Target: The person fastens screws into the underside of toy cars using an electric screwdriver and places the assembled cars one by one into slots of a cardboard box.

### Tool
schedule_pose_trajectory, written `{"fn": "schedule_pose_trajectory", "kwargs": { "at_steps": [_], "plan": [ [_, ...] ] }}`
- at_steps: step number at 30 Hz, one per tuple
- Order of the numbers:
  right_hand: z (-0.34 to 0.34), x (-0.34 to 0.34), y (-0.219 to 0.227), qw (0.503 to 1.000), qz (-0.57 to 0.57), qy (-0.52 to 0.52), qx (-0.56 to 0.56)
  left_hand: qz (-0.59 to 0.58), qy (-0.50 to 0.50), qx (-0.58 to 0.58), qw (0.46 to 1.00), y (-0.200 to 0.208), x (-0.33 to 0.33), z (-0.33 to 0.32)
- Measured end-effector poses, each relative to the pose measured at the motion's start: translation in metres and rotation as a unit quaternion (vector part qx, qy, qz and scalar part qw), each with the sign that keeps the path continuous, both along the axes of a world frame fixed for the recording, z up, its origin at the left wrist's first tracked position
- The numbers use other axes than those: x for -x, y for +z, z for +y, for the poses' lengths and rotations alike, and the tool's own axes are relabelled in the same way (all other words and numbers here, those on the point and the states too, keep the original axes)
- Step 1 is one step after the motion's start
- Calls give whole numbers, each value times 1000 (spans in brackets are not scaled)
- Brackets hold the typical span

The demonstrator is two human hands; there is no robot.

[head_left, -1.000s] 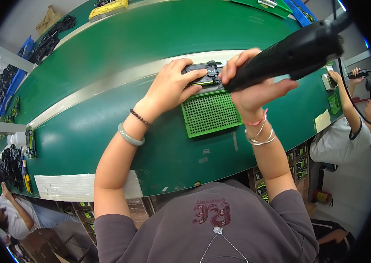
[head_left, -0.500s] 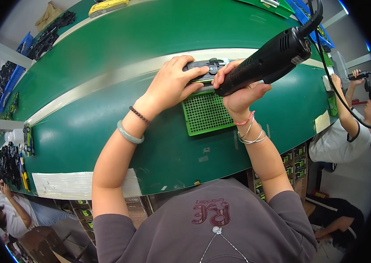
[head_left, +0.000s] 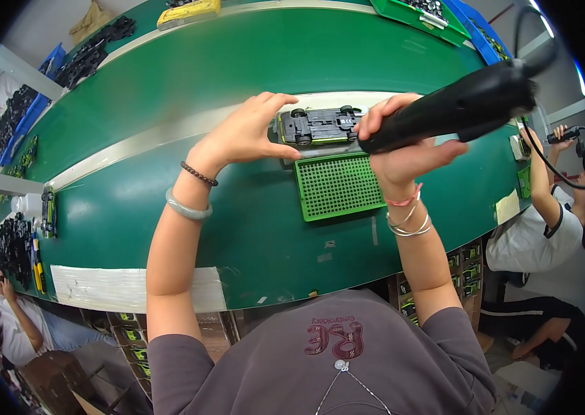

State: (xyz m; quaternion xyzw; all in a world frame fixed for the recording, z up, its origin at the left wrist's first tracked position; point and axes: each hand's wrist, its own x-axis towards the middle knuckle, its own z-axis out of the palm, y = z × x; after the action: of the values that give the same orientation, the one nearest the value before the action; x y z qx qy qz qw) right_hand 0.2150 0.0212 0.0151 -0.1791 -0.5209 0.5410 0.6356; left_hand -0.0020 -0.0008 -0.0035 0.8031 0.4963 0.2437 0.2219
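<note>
A toy car lies wheels up on the pale strip across the bench, its black underside showing above a green-and-black body. At its left end my left hand is open, thumb and fingers spread with a gap between them and the car. My right hand grips a black electric screwdriver at the car's right end. The tool slants up to the right, and its tip is hidden behind my fingers. Just below the car sits a green perforated tray.
Green and blue bins of parts stand at the far right. A yellow object is at the far edge. On the left are another toy car, black parts and a yellow-handled tool. A co-worker works at right.
My left hand has let go of the car and moved left, uncovering its underside. My right hand and the screwdriver have shifted slightly right and down in view.
</note>
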Motion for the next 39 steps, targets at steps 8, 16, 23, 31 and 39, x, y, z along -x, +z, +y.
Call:
{"fn": "schedule_pose_trajectory", "kwargs": {
  "at_steps": [8, 16, 23, 31, 39],
  "plan": [
    [16, 60, 18, 996, -40, 55, -61, 10, 5, 17, 1000, -5, 2, 4],
    [19, 75, 1, 996, -38, 75, -37, -20, -4, -13, 1000, -14, 6, 8],
    [27, 80, -10, 991, -93, 88, -38, -33, -18, 4, 999, -6, 4, 6],
    [28, 90, -12, 989, -115, 89, -33, -63, -8, 2, 998, -13, 7, 8],
    [29, 87, -10, 986, -130, 100, -5, -63, -12, 11, 998, -5, 5, 8]
  ]
}}
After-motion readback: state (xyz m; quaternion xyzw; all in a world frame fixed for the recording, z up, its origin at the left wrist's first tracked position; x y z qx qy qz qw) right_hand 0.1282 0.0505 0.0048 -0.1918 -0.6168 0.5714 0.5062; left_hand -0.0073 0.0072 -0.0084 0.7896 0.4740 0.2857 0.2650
